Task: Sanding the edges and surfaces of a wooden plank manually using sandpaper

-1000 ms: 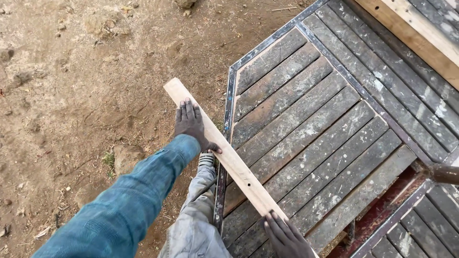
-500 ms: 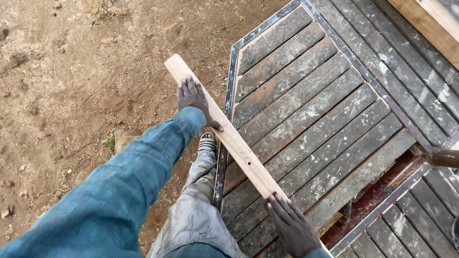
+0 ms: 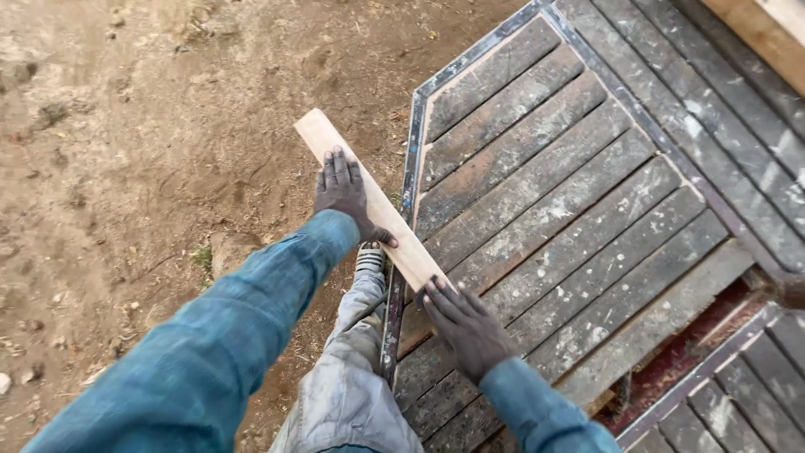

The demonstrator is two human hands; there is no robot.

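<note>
A pale wooden plank [image 3: 387,220] slants across the left metal edge of a slatted wooden panel [image 3: 570,193]. Its far end sticks out over the dirt. My left hand [image 3: 342,191] lies over the plank near its far end, thumb hooked around its right edge. My right hand [image 3: 466,327] covers the plank's near end, fingers spread on it. Both arms wear blue sleeves. My grey trouser leg [image 3: 352,369] and shoe [image 3: 369,258] show below the plank, the shoe by the panel's metal frame.
Bare brown dirt [image 3: 151,151] with small stones and a tuft of grass fills the left. A second slatted panel [image 3: 738,394] lies at the lower right. A light timber beam [image 3: 763,29] crosses the top right corner.
My right hand has moved up onto the plank's near end, and the visible plank between my hands is shorter. The view has shifted slightly; the left hand stays on the plank.
</note>
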